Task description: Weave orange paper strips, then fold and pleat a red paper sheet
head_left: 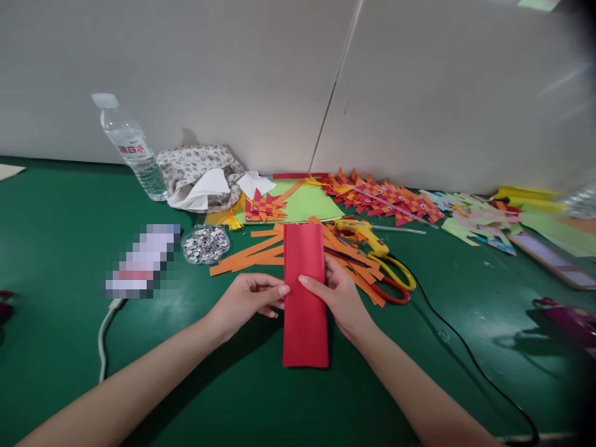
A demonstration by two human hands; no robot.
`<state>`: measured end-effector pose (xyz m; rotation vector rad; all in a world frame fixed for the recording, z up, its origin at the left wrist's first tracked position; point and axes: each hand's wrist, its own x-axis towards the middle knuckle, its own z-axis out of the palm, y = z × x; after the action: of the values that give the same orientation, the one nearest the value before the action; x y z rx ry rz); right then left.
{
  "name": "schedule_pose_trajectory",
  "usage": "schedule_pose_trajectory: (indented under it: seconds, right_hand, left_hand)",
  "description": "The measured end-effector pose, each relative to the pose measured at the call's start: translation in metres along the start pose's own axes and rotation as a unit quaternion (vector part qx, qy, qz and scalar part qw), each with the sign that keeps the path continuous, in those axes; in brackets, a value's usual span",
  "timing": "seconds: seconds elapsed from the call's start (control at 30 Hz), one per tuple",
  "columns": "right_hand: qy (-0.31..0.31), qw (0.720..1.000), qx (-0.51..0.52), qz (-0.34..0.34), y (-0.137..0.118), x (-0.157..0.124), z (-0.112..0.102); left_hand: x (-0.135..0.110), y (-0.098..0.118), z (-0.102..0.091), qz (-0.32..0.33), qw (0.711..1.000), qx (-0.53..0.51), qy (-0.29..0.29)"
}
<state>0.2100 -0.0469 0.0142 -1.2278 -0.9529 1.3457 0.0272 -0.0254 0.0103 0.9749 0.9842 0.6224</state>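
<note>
Red sheet (pixel 305 316) looks smooth, matt paper; strips (pixel 246 252) matt paper. Bottle (pixel 133 146) is glossy plastic, glue gun (pixel 372 239) plastic, table (pixel 209 397) smooth, faintly glossy.

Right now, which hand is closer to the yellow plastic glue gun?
Right. The right hand is in front of the glue gun, slightly left; the left hand is farther left, across the folded red paper both hold.

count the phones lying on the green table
2. One phone, pixelated, lies at the left with a white cable at its near end; the other phone lies at the far right beside pale green paper. Others could be hidden under the papers.
</note>
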Motion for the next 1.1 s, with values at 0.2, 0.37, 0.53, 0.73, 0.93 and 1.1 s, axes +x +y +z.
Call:
schedule_pose_trajectory:
  seconds: [0.2, 0.37, 0.53, 0.73, 0.93, 1.1]
  right_hand:
    - [-0.004, 1.0, -0.015, -0.007, 0.0001, -0.0001, -0.0012]
    - [0.0, 1.0, -0.024, -0.011, -0.0004, -0.0004, -0.0011]
    - [0.007, 1.0, -0.029, -0.003, -0.0007, -0.0004, -0.001]
    - [0.009, 1.0, -0.024, 0.008, -0.0006, -0.0011, -0.0017]
    - [0.009, 1.0, -0.028, 0.006, -0.0015, -0.0008, -0.0018]
    - [0.018, 0.999, -0.028, 0.014, -0.0035, -0.0012, -0.0001]
  left_hand:
    - [-0.0021, -0.0007, -0.0008, 0.001, 1.0, -0.007, -0.007]
    - [-0.0003, -0.0002, -0.0007, 0.003, 1.0, -0.01, -0.007]
    - [0.0001, 0.0002, -0.0003, 0.001, 1.0, -0.012, -0.003]
    - [-0.001, 0.0, -0.0003, 0.003, 1.0, -0.005, -0.003]
    - [-0.0001, -0.002, -0.0023, 0.008, 1.0, 0.005, -0.007]
    - [0.0008, -0.0038, -0.0043, 0.016, 1.0, 0.008, -0.017]
